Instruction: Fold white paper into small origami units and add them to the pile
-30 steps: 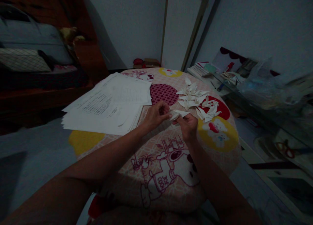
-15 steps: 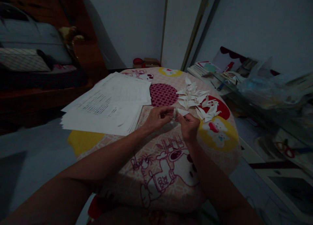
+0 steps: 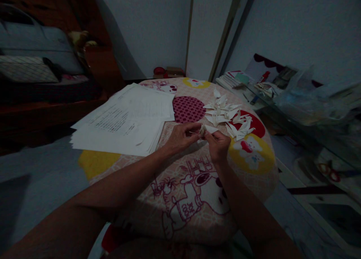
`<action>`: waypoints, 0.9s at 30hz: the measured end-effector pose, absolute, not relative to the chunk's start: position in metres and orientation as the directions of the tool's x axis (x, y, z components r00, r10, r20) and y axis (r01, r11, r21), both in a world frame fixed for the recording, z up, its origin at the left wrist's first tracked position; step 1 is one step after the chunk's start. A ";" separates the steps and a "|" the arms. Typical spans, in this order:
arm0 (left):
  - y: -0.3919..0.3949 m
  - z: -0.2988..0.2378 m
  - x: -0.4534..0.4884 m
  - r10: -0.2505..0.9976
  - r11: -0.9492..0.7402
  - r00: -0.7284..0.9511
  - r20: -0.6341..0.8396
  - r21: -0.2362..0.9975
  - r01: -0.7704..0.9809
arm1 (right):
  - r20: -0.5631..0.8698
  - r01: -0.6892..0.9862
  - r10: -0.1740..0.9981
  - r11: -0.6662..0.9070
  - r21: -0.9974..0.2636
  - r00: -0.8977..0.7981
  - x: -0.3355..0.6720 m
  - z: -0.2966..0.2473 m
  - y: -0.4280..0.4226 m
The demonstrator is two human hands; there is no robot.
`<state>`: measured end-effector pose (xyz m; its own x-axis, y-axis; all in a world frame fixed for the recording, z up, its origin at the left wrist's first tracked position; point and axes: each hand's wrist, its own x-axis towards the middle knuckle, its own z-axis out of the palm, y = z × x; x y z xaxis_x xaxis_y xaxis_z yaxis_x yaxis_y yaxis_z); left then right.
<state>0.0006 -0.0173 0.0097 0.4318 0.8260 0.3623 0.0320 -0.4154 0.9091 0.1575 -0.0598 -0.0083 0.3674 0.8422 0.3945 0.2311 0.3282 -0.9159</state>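
Observation:
Over the middle of the round table (image 3: 180, 165), a small folded piece of white paper (image 3: 211, 129) is between my hands. My left hand (image 3: 182, 135) is closed on its left end, with thumb and fingers pinching it. From the other side my right hand (image 3: 219, 143) pinches the same paper, and a pointed white flap sticks out above its fingers. The paper's inner folds are too dark and small to make out. Just beyond my right hand lie several folded paper pieces with pointed petals, like origami flowers (image 3: 221, 108).
A fanned stack of printed sheets (image 3: 121, 116) covers the table's left side. To the right, a glass-topped stand holds a clear plastic bag (image 3: 307, 101), papers and scissors (image 3: 329, 171). A wooden bench with a grey bag (image 3: 56, 44) stands at the far left.
Almost nothing differs. My fingers have shifted very slightly on the folded paper, and both hands stay in the same place.

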 end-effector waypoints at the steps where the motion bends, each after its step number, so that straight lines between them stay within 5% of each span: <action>1: -0.017 0.010 0.000 0.817 -0.420 0.445 0.366 0.907 0.024 | 0.384 0.214 0.845 0.324 -0.922 0.373 0.158 -0.009 -0.060; 6: -0.014 0.008 0.000 0.784 -0.470 0.458 0.419 0.883 -0.003 | 0.377 0.225 0.848 0.312 -0.923 0.371 0.158 -0.010 -0.060; 18: -0.014 0.003 0.004 0.891 -0.419 0.244 0.382 0.900 0.120 | 0.636 0.517 0.743 0.467 -0.717 0.210 0.148 0.000 -0.066; 27: -0.023 0.007 0.007 0.848 -0.529 0.154 0.507 0.829 0.184 | 0.324 0.096 0.875 0.311 -0.946 0.360 0.140 -0.005 -0.063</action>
<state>0.0068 -0.0227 0.0066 0.1539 0.8480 0.5071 0.1838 -0.5288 0.8286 0.1398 -0.0628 -0.0051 0.3598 0.8750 0.3239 0.0962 0.3106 -0.9457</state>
